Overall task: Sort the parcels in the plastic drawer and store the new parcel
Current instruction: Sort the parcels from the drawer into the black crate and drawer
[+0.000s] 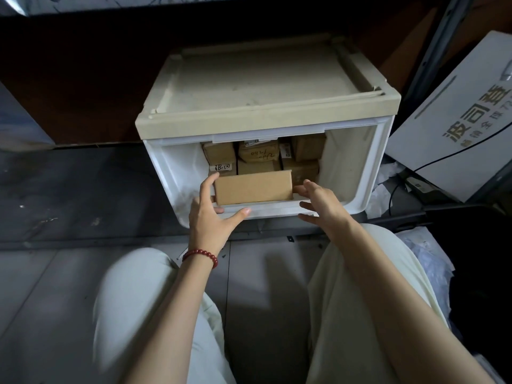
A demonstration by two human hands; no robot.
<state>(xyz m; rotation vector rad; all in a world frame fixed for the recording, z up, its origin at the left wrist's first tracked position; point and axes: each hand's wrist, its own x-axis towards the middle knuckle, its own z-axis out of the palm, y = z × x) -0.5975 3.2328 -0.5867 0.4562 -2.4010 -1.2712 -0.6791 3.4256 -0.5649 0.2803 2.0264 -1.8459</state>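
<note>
Parcel: flat brown cardboard parcel [253, 187] on edge at the front of the white plastic drawer [357, 173], before stacked brown parcels [259, 152].
Left hand [210, 214]: spread, touching its left end.
Right hand [318, 202]: relaxed, fingertips by its right end.

I see the white plastic drawer [357, 173] standing open under its cream-coloured top [260, 87], its low front wall nearest me. Just behind that wall a plain brown cardboard parcel [253, 187] stands on its long edge. It runs left to right with its broad bare face toward me and leans slightly. Behind it, further brown parcels are stacked at the back of the drawer. On the left is one with a white handwritten label [221, 155], and in the middle is a taped one with numbers written across it in marker [259, 152]. On the right two more sit one above the other [306, 156]. I cannot tell how many lie deeper in.
</note>
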